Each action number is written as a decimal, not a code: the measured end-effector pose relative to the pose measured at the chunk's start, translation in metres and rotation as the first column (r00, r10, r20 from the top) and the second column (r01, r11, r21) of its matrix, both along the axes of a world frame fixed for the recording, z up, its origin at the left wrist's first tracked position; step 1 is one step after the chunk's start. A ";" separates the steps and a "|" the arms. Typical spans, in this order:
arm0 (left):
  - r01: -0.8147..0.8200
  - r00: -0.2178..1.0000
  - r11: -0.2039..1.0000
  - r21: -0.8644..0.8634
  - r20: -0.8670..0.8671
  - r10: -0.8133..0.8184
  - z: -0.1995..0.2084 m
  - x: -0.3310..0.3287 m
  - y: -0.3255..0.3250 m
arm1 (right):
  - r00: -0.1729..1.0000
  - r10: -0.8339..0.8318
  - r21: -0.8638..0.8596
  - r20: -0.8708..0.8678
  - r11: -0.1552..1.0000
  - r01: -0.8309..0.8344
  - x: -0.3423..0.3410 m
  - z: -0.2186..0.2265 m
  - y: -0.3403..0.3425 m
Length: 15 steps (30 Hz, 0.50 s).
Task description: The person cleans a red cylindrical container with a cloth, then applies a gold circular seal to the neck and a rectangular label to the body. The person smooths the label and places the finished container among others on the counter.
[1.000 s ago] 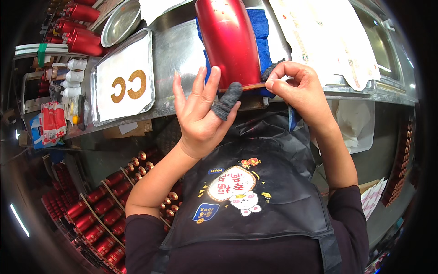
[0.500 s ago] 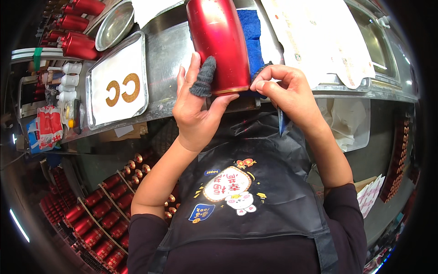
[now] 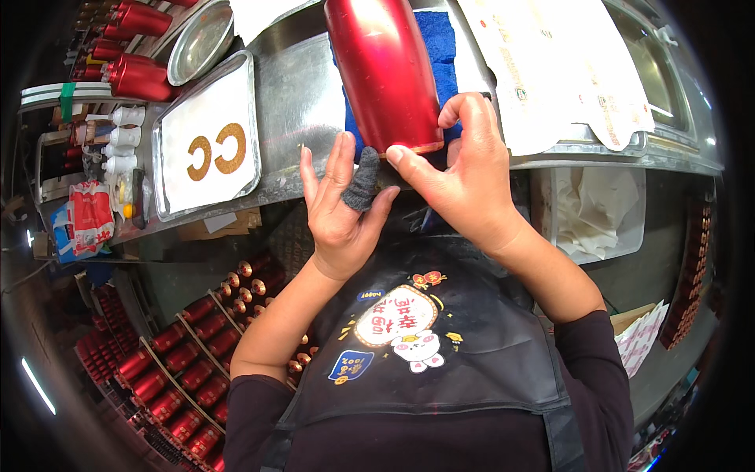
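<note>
A shiny red bottle [image 3: 385, 71] lies on a folded blue cloth [image 3: 439, 47], with its gold-edged end toward me. My right hand [image 3: 476, 177] grips that end, thumb at the gold rim and a bent finger against the right side. Just left of the rim is my left hand [image 3: 338, 208], its fingers spread and holding nothing. A dark grey knitted cover [image 3: 362, 182] wraps one of its fingers, close to the bottle's edge. Under the right palm a thin bluish thing shows faintly; most of it is hidden.
On the metal bench [image 3: 295, 86] to the left is a tray [image 3: 253, 149] with two gold C-shaped pieces [image 3: 230, 148] on white paper. A metal bowl [image 3: 200, 43] stands behind it. White sheets [image 3: 550, 71] cover the right side. Racks of red bottles [image 3: 181, 358] fill the lower left.
My left hand has come away from the bottle's side toward me. My right hand has turned, its thumb now on the near rim. The bottle has shifted slightly right.
</note>
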<state>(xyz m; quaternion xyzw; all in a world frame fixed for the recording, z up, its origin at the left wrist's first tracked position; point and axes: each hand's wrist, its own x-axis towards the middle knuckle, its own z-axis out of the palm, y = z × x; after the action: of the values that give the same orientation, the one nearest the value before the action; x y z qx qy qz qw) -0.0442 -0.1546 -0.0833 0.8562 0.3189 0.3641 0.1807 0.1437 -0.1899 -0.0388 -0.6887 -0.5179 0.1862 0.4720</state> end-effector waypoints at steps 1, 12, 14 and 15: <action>0.009 1.000 1.000 0.009 -0.005 -0.009 0.001 0.001 0.001 | 1.000 0.021 0.029 0.008 0.999 -0.021 0.002 -0.002 0.000; 0.024 0.997 0.971 0.237 -0.077 -0.006 0.026 0.024 0.009 | 0.915 0.120 -0.011 -0.385 0.991 -0.135 0.016 -0.005 -0.007; 0.022 0.997 0.964 0.265 -0.078 -0.001 0.029 0.030 0.013 | 0.795 0.101 -0.044 -0.598 0.986 -0.159 0.018 -0.004 -0.013; -0.028 0.999 0.974 0.226 -0.037 0.037 0.030 0.030 0.015 | 0.784 0.102 -0.036 -0.613 0.987 -0.156 0.018 -0.004 -0.016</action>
<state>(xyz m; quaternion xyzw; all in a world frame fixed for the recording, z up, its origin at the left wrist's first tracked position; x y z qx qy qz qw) -0.0138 -0.1393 -0.0530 0.8731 0.2931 0.3832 0.0701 0.1612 -0.2054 -0.0430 -0.5744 -0.3760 0.4513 0.5700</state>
